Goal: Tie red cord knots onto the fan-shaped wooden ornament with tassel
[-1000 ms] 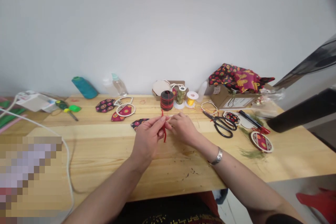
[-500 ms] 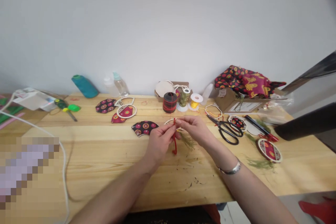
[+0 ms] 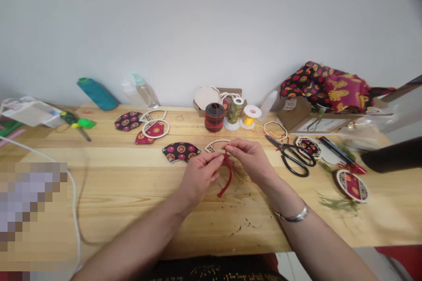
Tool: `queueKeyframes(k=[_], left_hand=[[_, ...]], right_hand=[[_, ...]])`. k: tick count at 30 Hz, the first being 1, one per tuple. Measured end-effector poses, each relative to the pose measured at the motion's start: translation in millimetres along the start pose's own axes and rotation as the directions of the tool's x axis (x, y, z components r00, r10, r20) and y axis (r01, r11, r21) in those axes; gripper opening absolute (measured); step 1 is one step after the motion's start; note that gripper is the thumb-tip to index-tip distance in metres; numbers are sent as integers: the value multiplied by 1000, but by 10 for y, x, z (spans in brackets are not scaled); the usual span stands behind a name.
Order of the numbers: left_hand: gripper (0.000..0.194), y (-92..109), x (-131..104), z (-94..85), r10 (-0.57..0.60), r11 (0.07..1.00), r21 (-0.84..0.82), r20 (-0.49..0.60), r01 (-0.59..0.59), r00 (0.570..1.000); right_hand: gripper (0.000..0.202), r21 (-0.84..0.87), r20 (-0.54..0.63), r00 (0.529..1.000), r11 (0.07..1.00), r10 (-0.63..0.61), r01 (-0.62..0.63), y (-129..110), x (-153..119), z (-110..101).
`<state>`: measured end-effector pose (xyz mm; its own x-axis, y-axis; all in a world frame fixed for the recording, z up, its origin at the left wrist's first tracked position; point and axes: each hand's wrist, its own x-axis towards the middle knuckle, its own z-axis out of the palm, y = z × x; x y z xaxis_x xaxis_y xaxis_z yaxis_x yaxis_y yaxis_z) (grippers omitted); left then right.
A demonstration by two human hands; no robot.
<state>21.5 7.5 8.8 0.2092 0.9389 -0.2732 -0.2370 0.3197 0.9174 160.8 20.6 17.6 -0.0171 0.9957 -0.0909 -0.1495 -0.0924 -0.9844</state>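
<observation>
A red tassel (image 3: 228,175) of bundled threads hangs below my fingertips, its lower end swinging slightly left. My right hand (image 3: 249,158) pinches its top between thumb and forefinger. From the left, my left hand (image 3: 201,171) is closed in a pinch at the tassel's side, just under the right fingertips; any fine thread there is too small to make out. Behind my hands lies a pale fan-shaped wooden frame (image 3: 211,147), partly covered. A dark patterned fabric fan piece (image 3: 181,152) is left of it. Green threads (image 3: 242,173) lie beneath my right hand.
Behind stand a black-and-red thread spool (image 3: 214,118), a green spool (image 3: 235,112) and a yellow spool (image 3: 252,116). To the right are black-handled scissors (image 3: 293,158), a round framed ornament (image 3: 352,185) and a cardboard box (image 3: 296,114) with fabric. A white cable (image 3: 74,197) crosses the left side.
My hands have come slightly apart at the tassel, and the left fingers sit at its side. The tassel hangs longer and more curved. The view has shifted a little.
</observation>
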Motion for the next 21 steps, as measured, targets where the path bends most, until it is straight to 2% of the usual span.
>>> queueKeyframes(k=[5,8,11,13,17,21], left_hand=[[23,-17,22,-31,16,1000,-19,32,-16,999],[20,-6,21,-36,13,1000,-13,45,-13,999],[20,-1,11,-27,-5,1000,-1,9,5,1000],[21,-4,5,-22,-12,1000,14,-24,13,1000],[21,-14,5,-20,-1,1000,23,-53,2,999],[19,-22,14,-23,39,999,25,-71,-37,997]], right_hand=[[13,21,55,998,1000,18,-19,61,-18,16],[12,-19,74,997,999,-38,40,97,-24,12],[12,-90,81,993,992,-85,92,97,-23,-1],[14,-93,74,996,994,-56,62,86,-20,-10],[13,7,111,993,999,45,-46,68,-19,-20],[12,72,137,988,994,70,-81,49,-26,-15]])
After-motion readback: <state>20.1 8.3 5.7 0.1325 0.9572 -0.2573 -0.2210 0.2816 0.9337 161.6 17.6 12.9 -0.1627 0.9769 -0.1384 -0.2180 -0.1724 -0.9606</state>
